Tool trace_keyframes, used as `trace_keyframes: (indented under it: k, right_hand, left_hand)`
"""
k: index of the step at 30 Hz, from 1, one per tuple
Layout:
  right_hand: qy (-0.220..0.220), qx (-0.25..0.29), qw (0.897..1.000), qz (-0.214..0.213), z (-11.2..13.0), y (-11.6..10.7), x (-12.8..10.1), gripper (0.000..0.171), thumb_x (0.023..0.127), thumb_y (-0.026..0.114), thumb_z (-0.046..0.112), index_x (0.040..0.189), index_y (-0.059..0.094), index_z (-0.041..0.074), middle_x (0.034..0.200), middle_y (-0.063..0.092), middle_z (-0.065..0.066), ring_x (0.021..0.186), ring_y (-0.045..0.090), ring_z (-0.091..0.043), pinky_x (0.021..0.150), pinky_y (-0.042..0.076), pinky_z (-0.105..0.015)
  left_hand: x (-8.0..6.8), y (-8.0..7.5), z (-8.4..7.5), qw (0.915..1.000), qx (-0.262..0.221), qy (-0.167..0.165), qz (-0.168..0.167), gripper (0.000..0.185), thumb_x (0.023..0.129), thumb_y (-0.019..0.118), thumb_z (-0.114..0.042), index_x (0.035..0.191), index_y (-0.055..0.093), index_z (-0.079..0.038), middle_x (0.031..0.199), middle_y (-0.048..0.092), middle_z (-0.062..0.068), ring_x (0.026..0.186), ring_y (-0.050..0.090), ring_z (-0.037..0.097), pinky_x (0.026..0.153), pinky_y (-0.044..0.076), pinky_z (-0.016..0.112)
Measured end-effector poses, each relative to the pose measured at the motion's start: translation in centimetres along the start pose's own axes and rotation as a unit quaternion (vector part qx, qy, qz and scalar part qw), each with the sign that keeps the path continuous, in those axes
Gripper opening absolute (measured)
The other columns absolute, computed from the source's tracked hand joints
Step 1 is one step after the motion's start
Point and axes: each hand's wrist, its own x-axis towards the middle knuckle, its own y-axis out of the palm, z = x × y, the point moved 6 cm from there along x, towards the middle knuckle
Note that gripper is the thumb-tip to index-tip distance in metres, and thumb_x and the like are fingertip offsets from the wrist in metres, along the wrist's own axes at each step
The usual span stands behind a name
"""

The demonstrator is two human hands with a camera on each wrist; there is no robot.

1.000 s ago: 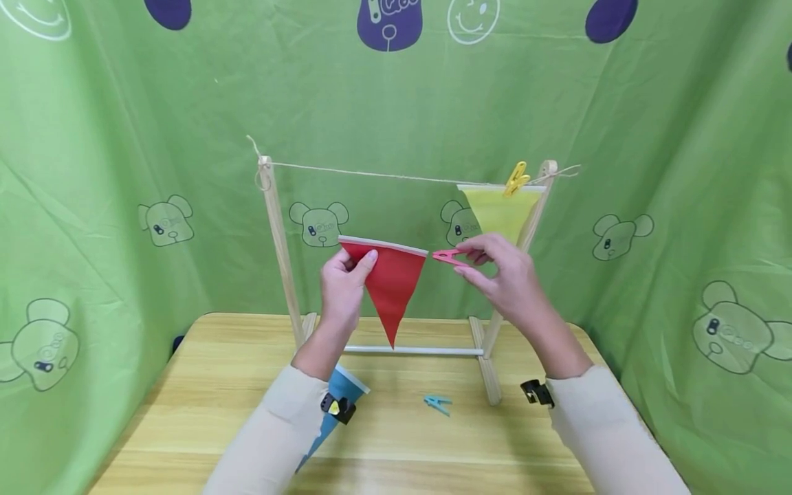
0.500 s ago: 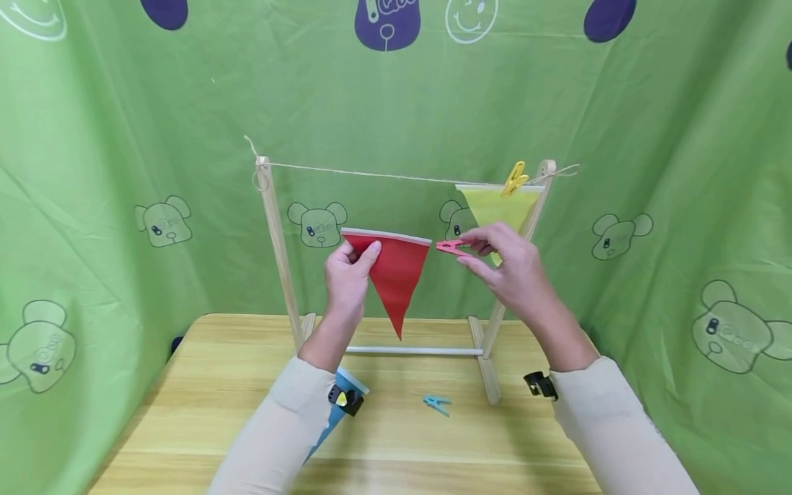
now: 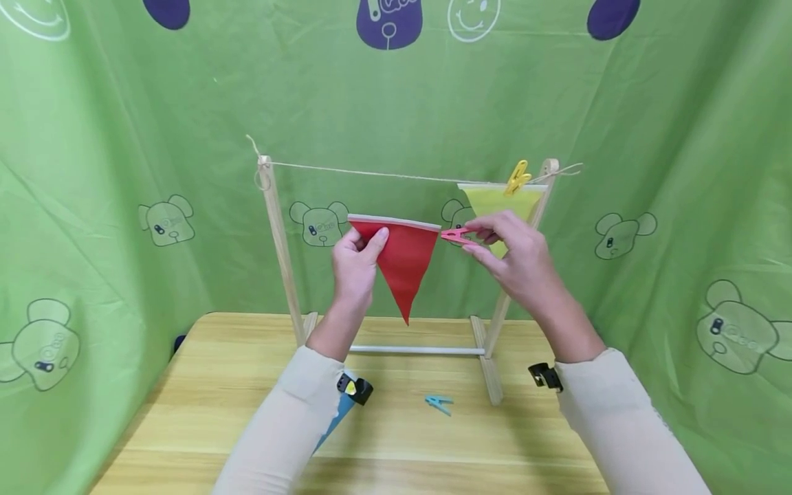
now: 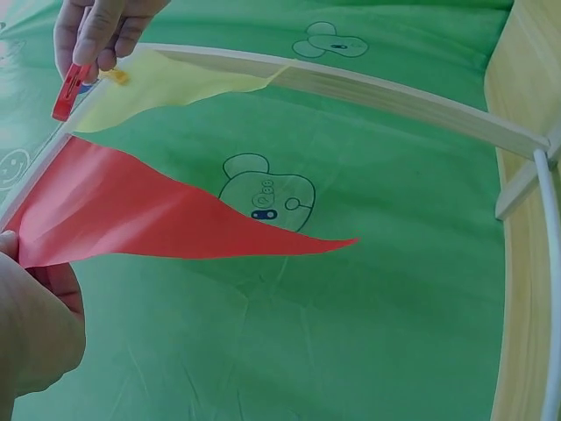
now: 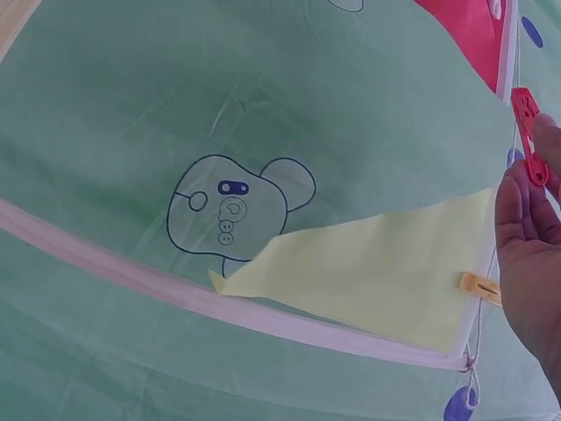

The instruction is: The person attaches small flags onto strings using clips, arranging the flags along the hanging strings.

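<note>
My left hand pinches a red triangular pennant near the left end of its white top edge, thumb in front. The pennant hangs point down, below the string. Between thumb and fingers, my right hand holds a pink clothespin, its tip right at the pennant's upper right corner. Behind that hand a yellow pennant hangs from the string's right end under a yellow clothespin. In the right wrist view the pink clothespin shows close to the red pennant's corner.
A wooden frame with a left post and a right post carries the string above the wooden table. A white bar joins the posts low down. A blue clothespin and a blue pennant, partly under my left forearm, lie on the table.
Both hands have risen and shifted slightly right, bringing the red pennant and the pink clothespin nearer the string. The gap between clothespin and pennant corner has narrowed.
</note>
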Motion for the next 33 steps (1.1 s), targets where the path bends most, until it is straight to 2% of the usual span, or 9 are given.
trace_keyframes:
  k: [11, 18, 27, 33]
  right_hand:
    - [-0.016, -0.015, 1.0, -0.001, 0.6, -1.1, 1.6, 0.032, 0.083, 0.083, 0.0, 0.113, 0.072, 0.002, 0.099, 0.069, -0.009, 0.089, 0.064, -0.02, 0.08, 0.046, -0.011]
    - [-0.031, -0.027, 0.999, -0.002, 1.1, -1.9, 3.2, 0.031, 0.083, 0.084, 0.001, 0.111, 0.072, 0.0, 0.098, 0.07, -0.012, 0.088, 0.066, -0.021, 0.084, 0.048, -0.012]
    - [-0.021, -0.027, 0.999, 0.005, 1.6, -2.6, 5.2, 0.029, 0.084, 0.083, 0.001, 0.112, 0.073, -0.001, 0.099, 0.069, -0.014, 0.089, 0.064, -0.021, 0.084, 0.047, -0.013]
    - [-0.016, -0.032, 0.999, 0.017, 1.6, -2.9, 6.2, 0.029, 0.085, 0.083, 0.003, 0.112, 0.072, -0.001, 0.101, 0.068, -0.013, 0.089, 0.064, -0.019, 0.082, 0.046, -0.01]
  left_hand:
    - [0.9, 1.0, -0.4, 1.0, -0.005, -0.004, -0.004, 0.019, 0.094, 0.074, -0.005, 0.111, 0.072, 0.003, 0.094, 0.071, 0.004, 0.085, 0.068, 0.014, 0.081, 0.059, 0.024]
    - [1.3, 1.7, -0.9, 1.0, -0.005, -0.003, -0.005, 0.018, 0.094, 0.074, -0.005, 0.11, 0.072, 0.004, 0.092, 0.07, 0.003, 0.083, 0.067, 0.014, 0.08, 0.059, 0.024]
    - [1.5, 2.3, -1.2, 0.9999, -0.007, -0.005, -0.011, 0.021, 0.094, 0.075, -0.006, 0.112, 0.072, 0.004, 0.095, 0.07, 0.006, 0.085, 0.067, 0.015, 0.084, 0.06, 0.026]
    - [1.9, 2.3, -1.2, 0.9997, -0.005, -0.014, -0.017, 0.022, 0.094, 0.075, -0.008, 0.113, 0.071, 0.004, 0.097, 0.07, 0.007, 0.086, 0.067, 0.014, 0.085, 0.06, 0.026]
